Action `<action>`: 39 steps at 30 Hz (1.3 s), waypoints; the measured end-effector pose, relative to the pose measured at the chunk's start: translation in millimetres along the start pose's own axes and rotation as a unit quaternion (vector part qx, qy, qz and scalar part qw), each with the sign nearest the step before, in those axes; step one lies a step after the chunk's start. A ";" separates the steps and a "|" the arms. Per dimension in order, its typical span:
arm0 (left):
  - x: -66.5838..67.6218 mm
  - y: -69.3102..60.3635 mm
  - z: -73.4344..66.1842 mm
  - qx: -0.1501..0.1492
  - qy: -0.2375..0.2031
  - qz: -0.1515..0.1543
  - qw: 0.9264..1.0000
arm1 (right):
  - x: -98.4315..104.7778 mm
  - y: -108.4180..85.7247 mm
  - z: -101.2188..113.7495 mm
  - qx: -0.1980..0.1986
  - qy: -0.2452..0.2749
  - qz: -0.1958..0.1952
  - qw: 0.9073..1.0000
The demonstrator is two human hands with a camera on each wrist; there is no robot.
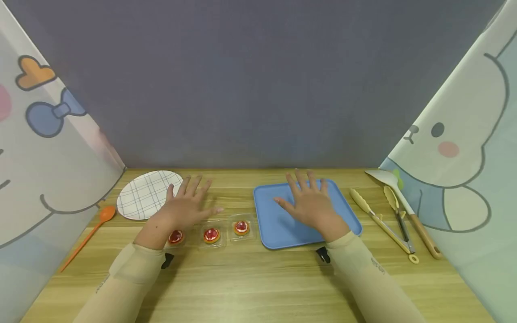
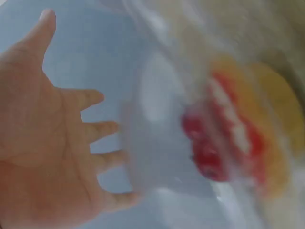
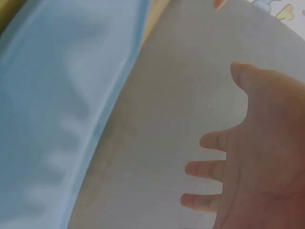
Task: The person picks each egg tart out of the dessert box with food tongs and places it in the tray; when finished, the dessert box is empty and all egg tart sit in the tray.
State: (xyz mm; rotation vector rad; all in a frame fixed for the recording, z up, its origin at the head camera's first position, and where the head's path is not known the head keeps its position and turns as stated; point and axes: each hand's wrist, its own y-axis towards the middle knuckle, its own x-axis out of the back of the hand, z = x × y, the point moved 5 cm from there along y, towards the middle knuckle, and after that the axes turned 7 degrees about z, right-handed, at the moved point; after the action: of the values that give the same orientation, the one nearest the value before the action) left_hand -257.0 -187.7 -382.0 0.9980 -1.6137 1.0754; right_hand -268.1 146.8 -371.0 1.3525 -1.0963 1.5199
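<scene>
Fingers spread, the left hand (image 1: 179,213) hovers between the checked oval plate (image 1: 147,195) and the clear-packed tarts, partly covering the leftmost tart (image 1: 175,237). Two more red-topped tarts, a middle one (image 1: 212,235) and a right one (image 1: 241,228), lie beside it. In the left wrist view the palm (image 2: 43,143) faces a blurred tart (image 2: 248,133) in clear plastic. Over the blue tray (image 1: 278,226) the right hand (image 1: 311,208) is held with spread fingers, holding nothing. The right wrist view shows its palm (image 3: 267,157) and the tray (image 3: 62,109) apart.
An orange spoon (image 1: 94,235) lies at the left edge. Right of the tray are yellow-tipped tongs (image 1: 383,226) and a white ladle with a wooden handle (image 1: 408,206). A grey wall (image 1: 250,85) rises behind the wooden table (image 1: 242,287), with printed panels at both sides.
</scene>
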 end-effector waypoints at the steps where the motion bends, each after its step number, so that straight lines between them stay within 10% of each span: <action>1: 0.0 -0.4 -2.1 -0.009 -0.007 0.004 1.000 | 2.2 -1.0 4.8 0.011 -0.003 -0.007 1.000; 13: -11.0 1.4 -43.0 -0.106 -0.025 0.077 0.991 | 6.2 -13.0 88.7 0.204 0.025 0.034 0.978; 39: -32.2 30.1 -51.9 -0.122 -0.099 0.162 0.974 | -30.2 22.3 105.8 0.219 0.037 0.150 0.963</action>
State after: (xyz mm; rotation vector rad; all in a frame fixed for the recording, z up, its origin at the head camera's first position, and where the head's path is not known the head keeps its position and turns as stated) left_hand -264.3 -125.6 -409.0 0.7105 -2.0695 0.9785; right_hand -255.1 38.6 -397.8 1.4462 -0.9840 2.1153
